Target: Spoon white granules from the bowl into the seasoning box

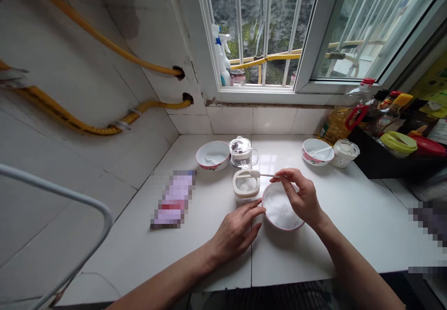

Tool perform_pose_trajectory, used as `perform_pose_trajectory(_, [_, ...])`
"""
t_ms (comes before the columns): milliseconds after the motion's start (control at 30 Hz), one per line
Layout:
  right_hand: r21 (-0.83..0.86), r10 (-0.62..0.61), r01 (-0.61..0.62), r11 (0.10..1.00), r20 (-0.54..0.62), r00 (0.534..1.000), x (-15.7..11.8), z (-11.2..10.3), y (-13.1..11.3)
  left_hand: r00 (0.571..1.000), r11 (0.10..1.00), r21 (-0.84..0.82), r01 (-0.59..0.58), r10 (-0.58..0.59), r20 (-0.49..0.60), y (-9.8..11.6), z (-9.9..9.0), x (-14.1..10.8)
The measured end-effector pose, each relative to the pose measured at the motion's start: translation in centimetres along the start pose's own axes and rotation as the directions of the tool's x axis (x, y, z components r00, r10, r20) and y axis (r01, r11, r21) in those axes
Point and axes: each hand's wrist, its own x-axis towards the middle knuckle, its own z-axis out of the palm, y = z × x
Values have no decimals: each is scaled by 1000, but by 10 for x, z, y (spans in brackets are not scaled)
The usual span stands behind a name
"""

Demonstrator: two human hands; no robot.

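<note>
My right hand [299, 193] pinches the thin handle of a small white spoon [268, 175]. The spoon's head lies at the rim of a square seasoning jar [246, 193], whose clear lid [244, 157] is flipped up behind it. White grains show inside the jar. Right of the jar, a pink-rimmed bowl [283, 229] holds a heap of white granules [281, 207], partly covered by my right hand. My left hand [238, 231] has its fingers stretched out, the tips at the bowl's left rim and close to the jar's base.
Behind stand a white bowl [213, 156] with a spoon, a lidded jar [240, 146], another bowl [317, 152] and a white jar [345, 153]. An oil bottle [344, 119] and a black condiment rack [380, 161] are at right. A blurred purple packet [173, 199] lies left.
</note>
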Motion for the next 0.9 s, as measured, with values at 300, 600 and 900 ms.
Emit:
perform_pose_trajectory(300, [-224, -318, 355, 908, 185, 930, 1, -1, 1, 1000, 1000, -2, -1, 1, 9, 0, -1, 0])
perform_pose_trajectory(600, [-341, -17, 27, 940, 31, 999, 6, -23, 7, 1000, 1000, -19, -1, 1, 3, -1, -1, 0])
perform_pose_trajectory(900, [-341, 114, -55, 939, 156, 981, 4, -14, 14, 1000, 1000, -18, 12, -12, 8, 0, -1, -1])
